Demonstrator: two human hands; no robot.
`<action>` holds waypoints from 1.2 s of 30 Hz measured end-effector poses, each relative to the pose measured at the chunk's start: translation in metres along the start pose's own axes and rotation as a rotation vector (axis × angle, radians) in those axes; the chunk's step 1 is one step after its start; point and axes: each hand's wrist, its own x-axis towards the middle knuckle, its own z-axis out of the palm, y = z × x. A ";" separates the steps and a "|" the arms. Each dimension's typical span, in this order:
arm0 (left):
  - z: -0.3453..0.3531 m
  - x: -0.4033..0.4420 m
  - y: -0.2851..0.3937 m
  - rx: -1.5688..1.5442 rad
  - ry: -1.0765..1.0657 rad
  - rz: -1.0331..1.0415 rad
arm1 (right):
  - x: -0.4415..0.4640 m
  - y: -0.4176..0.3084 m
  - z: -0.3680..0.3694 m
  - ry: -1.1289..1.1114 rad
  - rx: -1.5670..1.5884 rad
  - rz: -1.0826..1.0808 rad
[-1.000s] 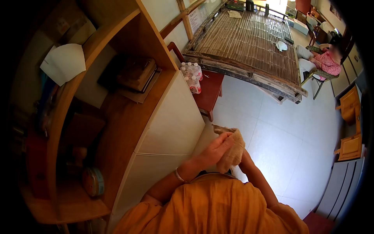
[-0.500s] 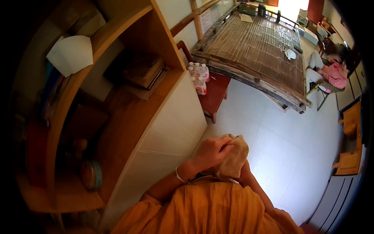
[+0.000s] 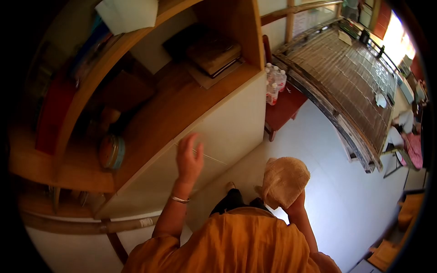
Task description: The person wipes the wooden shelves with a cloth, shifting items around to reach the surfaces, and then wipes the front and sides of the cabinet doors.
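Note:
A tan, fuzzy cloth point(image 3: 286, 179) is bunched over my right hand point(image 3: 297, 204), whose fingers are mostly hidden beneath it. My left hand point(image 3: 190, 159) is raised in front of the pale cabinet front point(image 3: 227, 123), its fingers apart and nothing in them. A bracelet circles the left wrist. Above and left of that hand is the wooden shelf point(image 3: 168, 116), with dark books point(image 3: 214, 52) on it and a round tin point(image 3: 112, 152) near its lower left end.
Bottles in plastic wrap point(image 3: 276, 84) stand on a red-brown bench point(image 3: 284, 109). Beyond is a large bamboo-topped platform point(image 3: 346, 68) with a white item point(image 3: 380, 100) on it. A seated person in pink point(image 3: 413, 148) is at the far right. White paper point(image 3: 129, 13) hangs at the upper left.
My left hand has let go of the cloth and moved left toward the cabinet. The cloth stays with my right hand. The view has turned left.

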 end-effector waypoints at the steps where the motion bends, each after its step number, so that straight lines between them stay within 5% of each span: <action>1: -0.011 -0.004 -0.013 0.015 0.009 -0.021 | 0.004 -0.003 0.000 -0.029 -0.024 -0.003; 3: -0.029 -0.013 -0.035 0.279 0.161 -0.138 | 0.015 -0.006 -0.001 -0.028 -0.050 0.046; 9: -0.033 -0.045 -0.098 0.589 0.138 -0.197 | 0.064 -0.005 0.030 0.028 -0.402 0.017; 11: -0.029 -0.044 -0.097 0.602 0.154 -0.176 | 0.087 -0.002 0.043 -0.015 -0.922 -0.148; 14: -0.026 -0.043 -0.092 0.625 0.165 -0.157 | 0.140 0.011 0.054 0.182 -0.536 -0.140; 17: -0.025 -0.046 -0.096 0.639 0.160 -0.161 | 0.185 0.032 0.081 0.273 -0.977 -0.286; 20: -0.025 -0.046 -0.095 0.640 0.129 -0.182 | 0.254 0.093 0.032 0.110 -1.109 -0.423; 26: -0.031 -0.047 -0.091 0.597 0.062 -0.203 | 0.215 0.221 0.090 0.164 -1.332 -0.646; 29: -0.034 -0.045 -0.089 0.556 0.040 -0.210 | 0.183 0.264 0.074 -0.281 -1.913 -0.555; 30: -0.034 -0.045 -0.089 0.538 0.042 -0.216 | 0.181 0.278 0.067 -0.272 -1.909 -0.543; 32: -0.033 -0.048 -0.093 0.538 0.041 -0.195 | 0.184 0.304 0.047 -0.700 -1.184 -0.269; 33: -0.034 -0.049 -0.094 0.537 0.056 -0.178 | 0.188 0.303 0.045 -0.700 -1.178 -0.261; 34: -0.033 -0.048 -0.094 0.545 0.056 -0.183 | 0.196 0.300 0.043 -0.719 -0.784 0.011; 36: -0.032 -0.047 -0.092 0.520 0.077 -0.191 | 0.212 0.281 0.038 -0.821 -0.798 0.102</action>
